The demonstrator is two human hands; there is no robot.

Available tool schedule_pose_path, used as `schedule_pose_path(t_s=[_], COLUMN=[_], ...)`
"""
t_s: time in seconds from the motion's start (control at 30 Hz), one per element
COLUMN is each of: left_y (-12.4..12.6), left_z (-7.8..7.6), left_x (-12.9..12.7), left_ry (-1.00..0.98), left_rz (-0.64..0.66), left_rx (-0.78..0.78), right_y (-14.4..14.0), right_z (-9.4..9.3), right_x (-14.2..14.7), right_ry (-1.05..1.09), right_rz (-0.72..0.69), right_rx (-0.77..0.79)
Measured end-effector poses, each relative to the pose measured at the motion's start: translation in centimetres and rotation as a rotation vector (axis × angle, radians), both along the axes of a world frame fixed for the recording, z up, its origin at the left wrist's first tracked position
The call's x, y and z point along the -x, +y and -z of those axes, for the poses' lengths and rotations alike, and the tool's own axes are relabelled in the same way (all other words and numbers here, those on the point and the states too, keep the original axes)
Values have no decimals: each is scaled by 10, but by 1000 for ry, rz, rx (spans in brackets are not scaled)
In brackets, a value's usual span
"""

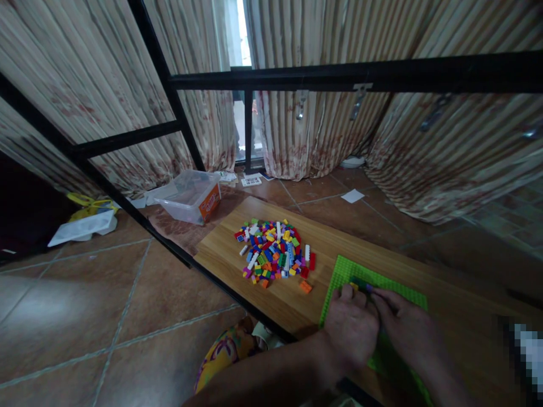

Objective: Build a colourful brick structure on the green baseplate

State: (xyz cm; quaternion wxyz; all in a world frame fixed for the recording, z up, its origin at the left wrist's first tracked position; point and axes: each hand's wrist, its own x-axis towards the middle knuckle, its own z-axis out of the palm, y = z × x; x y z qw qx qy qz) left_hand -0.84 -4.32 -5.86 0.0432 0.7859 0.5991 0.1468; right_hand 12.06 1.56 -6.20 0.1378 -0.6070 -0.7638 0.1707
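On the green building-block baseplate, both hands meet over a small cluster of toy bricks. My left hand is closed with its fingers curled down at the plate, beside a yellow brick. What its fingertips grip is hidden behind them. Coming in from the right, my right hand pinches a small purple brick between its fingertips. A dark green brick shows just beyond the fingers. Left of the plate lies a loose pile of mixed coloured bricks, with an orange brick at its near edge.
The wooden tabletop has a black metal frame bar along its near edge. A clear plastic box with an orange label stands past the far left end. Papers lie on the tiled floor near the curtains.
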Motion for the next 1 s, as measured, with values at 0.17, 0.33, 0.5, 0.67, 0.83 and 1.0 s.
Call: schedule_pose_path(t_s=[0.17,0.33,0.5,0.67,0.83,1.0], left_y=[0,0,0,0,0,1], left_z=[-4,-3,-2,-4,-4,-4], left_x=[0,0,-2,-1,0,-1], left_ry=[23,38,-8,2,15,-12], left_rz=[5,-3,-14,-14,-5,0], left_rx=[43,30,21,20,33,39], right_y=[-3,-3,-3,-4,-3,-3], right_z=[-1,0,-1,-3,-2,-3], right_x=[0,0,1,1,2,3], right_ry=[-16,-21,-39,-63,-66,-70], right_rz=[-6,4,13,17,-3,-1], right_rx=[-29,-48,-15,-22,-23,-16])
